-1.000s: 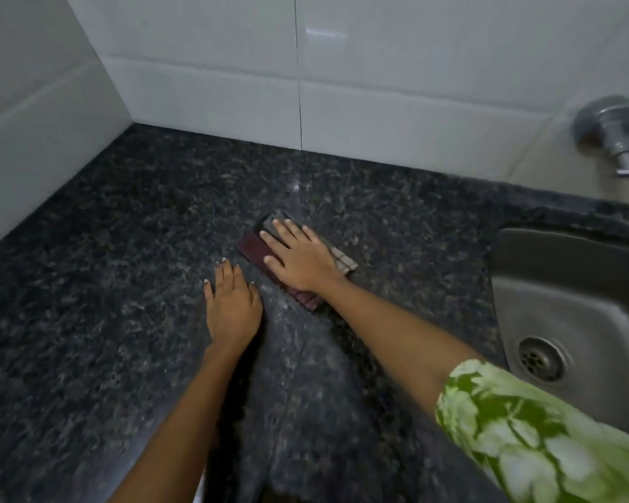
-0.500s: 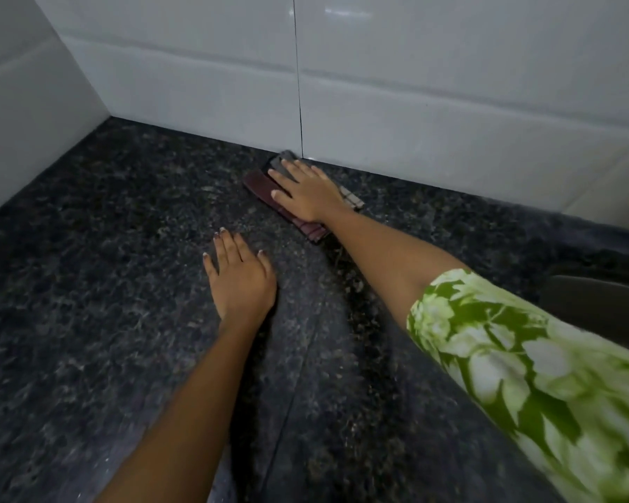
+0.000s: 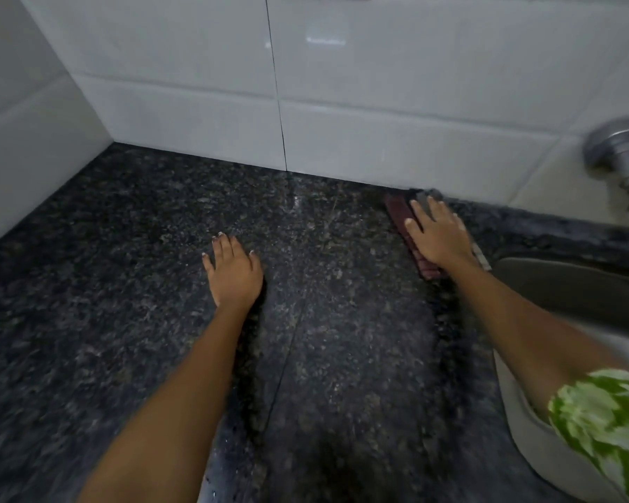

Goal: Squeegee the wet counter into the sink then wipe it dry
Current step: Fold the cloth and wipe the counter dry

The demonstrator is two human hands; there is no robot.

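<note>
Maroon cloth (image 3: 400, 211), pressed flat under the right hand (image 3: 439, 235) beside the sink (image 3: 560, 285), could be pushed over its rim; the left hand (image 3: 233, 274) is spread flat on the desk (image 3: 88, 285).

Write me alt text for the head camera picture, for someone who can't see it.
A person's right hand presses a folded dark red cloth flat on a dark speckled granite counter, by the white tiled wall and near the steel sink. The left hand rests palm down on the counter, apart from the cloth. A metal tap juts from the wall above the sink.
</note>
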